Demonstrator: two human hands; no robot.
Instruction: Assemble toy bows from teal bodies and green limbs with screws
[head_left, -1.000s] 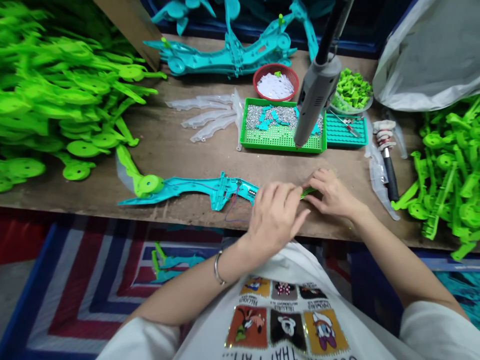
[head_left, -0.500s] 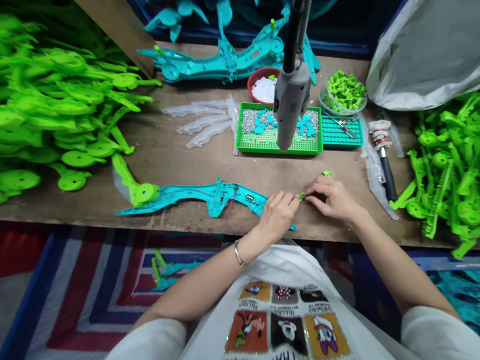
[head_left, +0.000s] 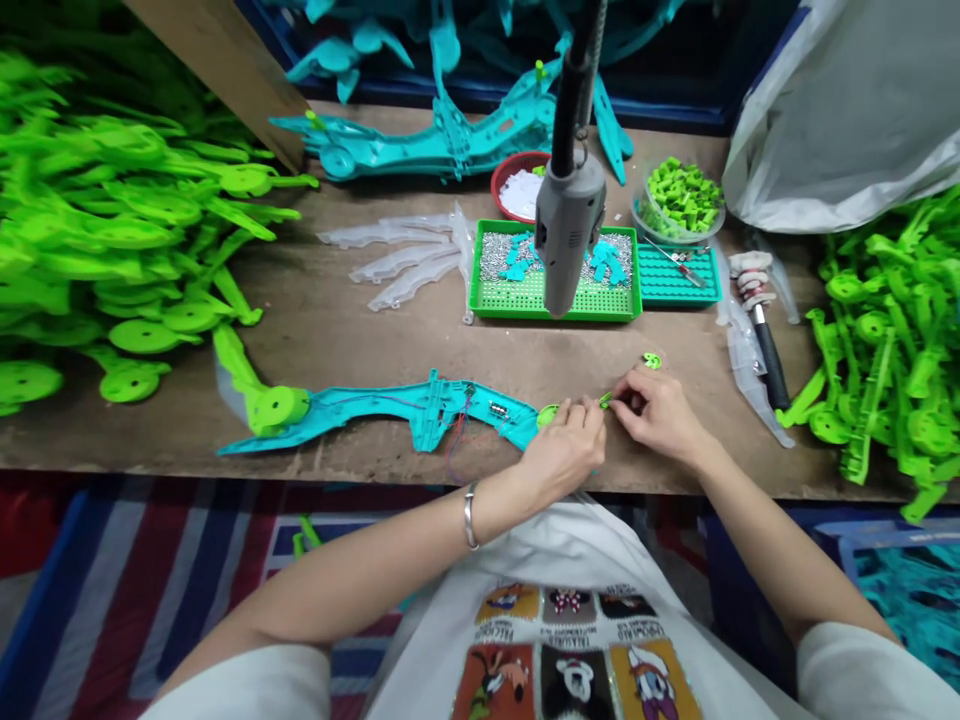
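Note:
A long turquoise plastic half shell (head_left: 375, 402), bow-shaped, lies along the front of the table with thin wires and a small metal spring-like part in it. My left hand (head_left: 566, 442) is closed over its right end, gripping a green plastic limb (head_left: 547, 415) whose round end shows beside the fingers. Just right of it, my right hand (head_left: 660, 412) pinches at the green tip; what is between thumb and finger is too small to make out. Behind the right hand lies a small green piece (head_left: 652, 360). Another green limb (head_left: 277, 408) sits on the shell's left end.
A grey power screwdriver (head_left: 571, 215) hangs over a green tray (head_left: 555, 312) of screws and turquoise bits. Near it are a bowl of green pieces (head_left: 684, 195), a turquoise tray (head_left: 679, 290) and a black-handled hammer (head_left: 769, 360). Green limbs (head_left: 142, 270) are piled on both sides.
The view has shifted slightly. The green limb's round end now shows beside my left hand, where before it was hidden. My right hand stays at the tip, its fingers curled more.

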